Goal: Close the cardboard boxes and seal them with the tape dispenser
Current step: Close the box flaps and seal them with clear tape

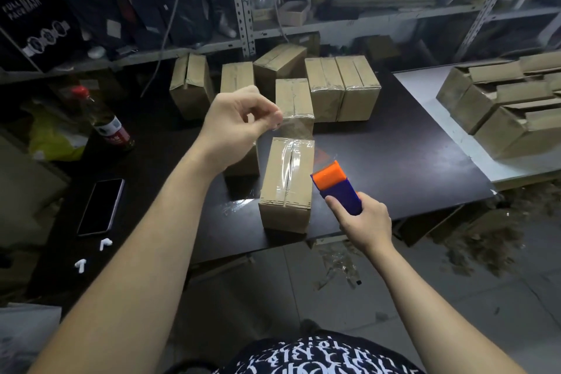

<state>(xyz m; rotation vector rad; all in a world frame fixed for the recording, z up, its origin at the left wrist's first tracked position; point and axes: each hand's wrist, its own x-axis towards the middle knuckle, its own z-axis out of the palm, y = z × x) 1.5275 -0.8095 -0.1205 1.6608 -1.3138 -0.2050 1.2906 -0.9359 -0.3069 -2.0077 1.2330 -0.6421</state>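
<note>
**Near box taped, open ones waiting**

The left hand (236, 121) pinches a strip of clear tape (283, 124) above the near box (287, 191), whose top seam is already taped. The right hand (362, 222) grips the tape dispenser (337, 185) at that box's 3 o'clock. Sealed boxes (343, 88) cluster at 12 o'clock on the worktop (394, 155). The open boxes (498, 112) at 2 o'clock look undone.

Dark table (394, 146) holds cardboard boxes (343, 91), phone (101, 206), earbuds (105, 243), bottle (106, 120).

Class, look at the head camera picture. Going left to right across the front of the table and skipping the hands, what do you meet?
The phone, then the nearest taped box, the tape dispenser, and the open boxes on the far right.
</note>
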